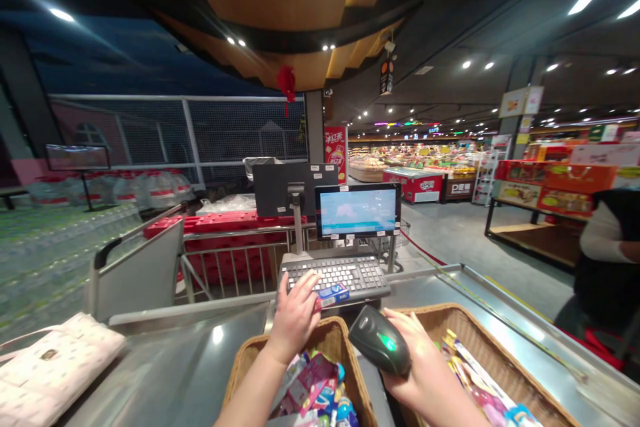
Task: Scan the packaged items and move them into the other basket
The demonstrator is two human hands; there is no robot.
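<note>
My left hand (pixel 295 313) is closed round a small blue box (pixel 333 294), which it holds over the front edge of the till keyboard (pixel 345 273). In my right hand (pixel 420 367) is a dark handheld barcode scanner (pixel 380 340) with a green light, its head pointing toward the blue box. Below my left arm a wicker basket (pixel 250 360) holds several colourful packets. A second wicker basket (pixel 450 317) with more packets sits under my right arm. Both baskets rest on the steel checkout counter (pixel 190 373).
A till screen (pixel 357 211) stands behind the keyboard, with a second monitor's back (pixel 280 187) to its left. A white handbag (pixel 55 363) lies at the counter's left end. A seated person in a dark vest (pixel 607 260) is at the right. Store aisles and freezers lie beyond.
</note>
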